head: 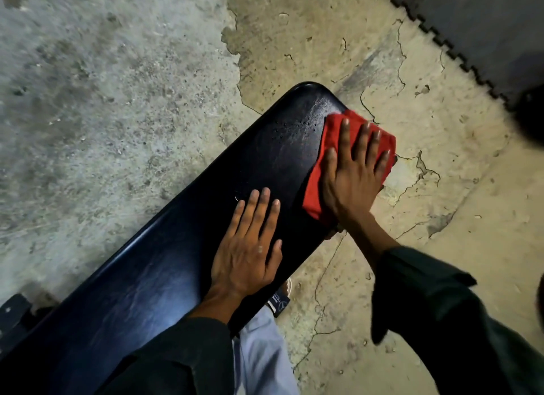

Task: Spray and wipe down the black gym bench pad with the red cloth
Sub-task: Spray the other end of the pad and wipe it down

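The long black bench pad (164, 265) runs diagonally from the lower left to its rounded far end at the upper middle. Small droplets dot the pad near that end. A folded red cloth (326, 156) lies on the pad's right edge near the far end and hangs partly over it. My right hand (353, 173) presses flat on the cloth with straight, spread fingers. My left hand (250, 247) rests flat on the bare pad closer to me, fingers straight. No spray bottle is in view.
Cracked, worn concrete floor (117, 100) surrounds the bench. Dark interlocking rubber mats (485, 26) cover the top right corner. A black metal bench part (11, 312) shows at the lower left. My light trouser leg and sandal (278, 302) are under the pad's right edge.
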